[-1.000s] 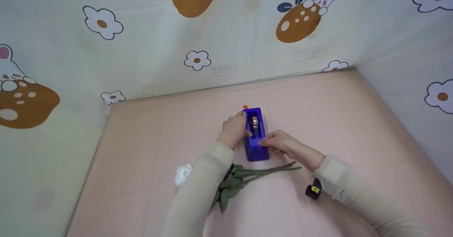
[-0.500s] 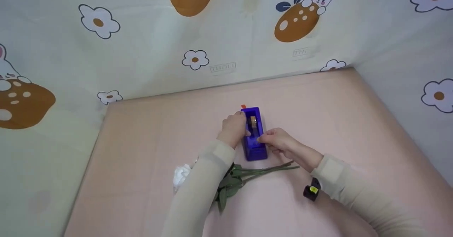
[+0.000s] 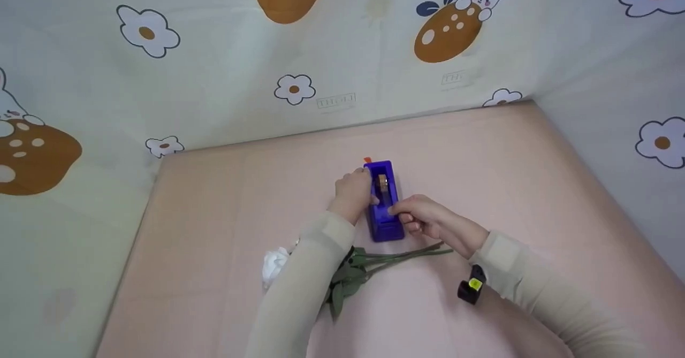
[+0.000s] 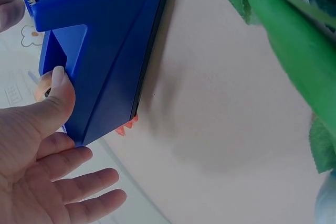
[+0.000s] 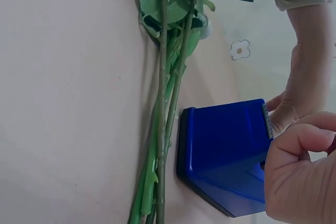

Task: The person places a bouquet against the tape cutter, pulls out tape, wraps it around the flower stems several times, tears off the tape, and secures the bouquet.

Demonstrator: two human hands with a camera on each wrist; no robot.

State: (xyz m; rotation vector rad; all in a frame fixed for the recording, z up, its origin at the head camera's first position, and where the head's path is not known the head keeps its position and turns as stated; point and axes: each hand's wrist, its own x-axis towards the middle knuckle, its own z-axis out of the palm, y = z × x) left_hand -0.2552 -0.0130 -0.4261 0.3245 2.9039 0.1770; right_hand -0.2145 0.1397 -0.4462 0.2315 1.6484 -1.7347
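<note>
Pink counter (image 3: 225,224) under you, boxed in by cartoon-print cloth walls, with the blue tape dispenser (image 3: 383,208) standing near its middle. Judge that dispenser as a stiff, smooth plastic block, probably weighted in the base, so it should stay put if you brace it by its flat sides rather than by the toothed cutter end nearest you. Your left hand (image 3: 353,193) rests against its left side, thumb laid on the blue wall by the tape roll (image 4: 43,85), the other fingers relaxed and straight. Your right hand (image 3: 425,220) sits at the cutter end with fingers curled; it seems to pinch the tape there, though the strip itself is too small to see. A white artificial rose (image 3: 276,264) with green stems (image 5: 163,103) lies just behind your wrists.
</note>
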